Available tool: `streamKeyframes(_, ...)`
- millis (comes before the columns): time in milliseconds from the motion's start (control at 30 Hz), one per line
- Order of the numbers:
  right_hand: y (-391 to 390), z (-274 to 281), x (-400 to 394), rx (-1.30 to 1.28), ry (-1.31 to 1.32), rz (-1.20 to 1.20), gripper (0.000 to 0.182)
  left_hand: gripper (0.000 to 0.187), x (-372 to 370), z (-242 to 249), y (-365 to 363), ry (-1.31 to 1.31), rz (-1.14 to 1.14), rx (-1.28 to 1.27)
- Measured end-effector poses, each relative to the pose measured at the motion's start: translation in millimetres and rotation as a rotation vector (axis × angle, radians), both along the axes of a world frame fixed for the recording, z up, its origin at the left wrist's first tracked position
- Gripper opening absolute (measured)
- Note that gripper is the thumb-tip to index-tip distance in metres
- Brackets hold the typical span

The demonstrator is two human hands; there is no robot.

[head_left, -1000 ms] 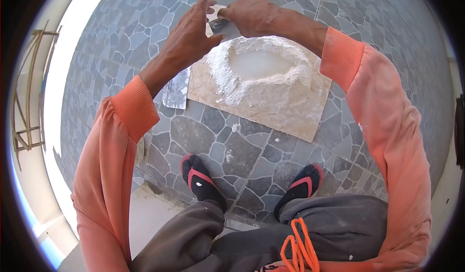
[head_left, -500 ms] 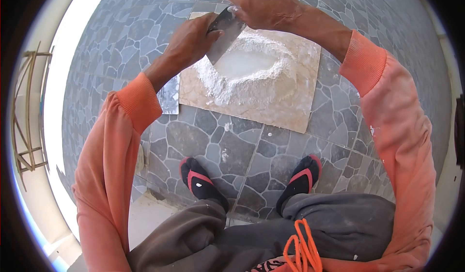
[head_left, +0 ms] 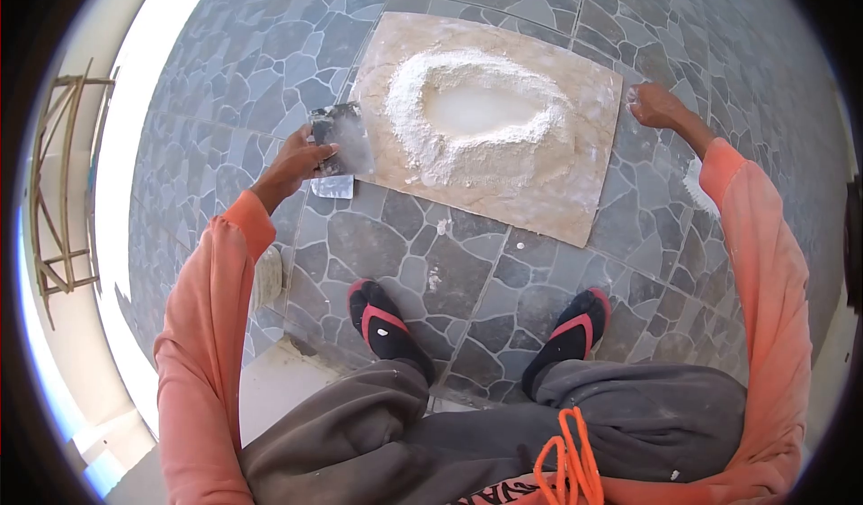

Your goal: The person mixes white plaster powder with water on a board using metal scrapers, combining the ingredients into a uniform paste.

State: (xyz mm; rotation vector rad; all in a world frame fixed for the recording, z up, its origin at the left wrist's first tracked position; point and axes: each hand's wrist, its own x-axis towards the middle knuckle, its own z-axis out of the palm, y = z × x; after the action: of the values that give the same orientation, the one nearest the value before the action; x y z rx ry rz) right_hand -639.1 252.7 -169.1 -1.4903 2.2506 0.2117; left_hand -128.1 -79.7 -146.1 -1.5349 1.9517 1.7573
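Observation:
A beige tile lies on the stone-patterned floor and carries a ring of white powder with milky liquid pooled in its hollow. My left hand grips a metal scraper by its lower edge, just off the tile's left side. A second metal blade lies flat on the floor right under that hand. My right hand rests at the tile's right edge, fingers dusted white, holding nothing that I can see.
My two feet in black and red sandals stand close in front of the tile. A bright white ledge and a wooden frame run along the left. Patterned floor extends all around.
Both hands have drawn apart from above the powder. The left hand now carries the scraper down to the tile's left side, and the right hand has let go and moved to the right edge.

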Motion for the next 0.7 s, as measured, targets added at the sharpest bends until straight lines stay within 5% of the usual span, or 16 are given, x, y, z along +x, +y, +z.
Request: streamKeyframes(700, 13.4, -20.6, -19.1, 0.107, -0.003, 0.032, 0.028, 0.053, -22.2, -74.2, 24.9, 0.046, 0.086, 0.154)
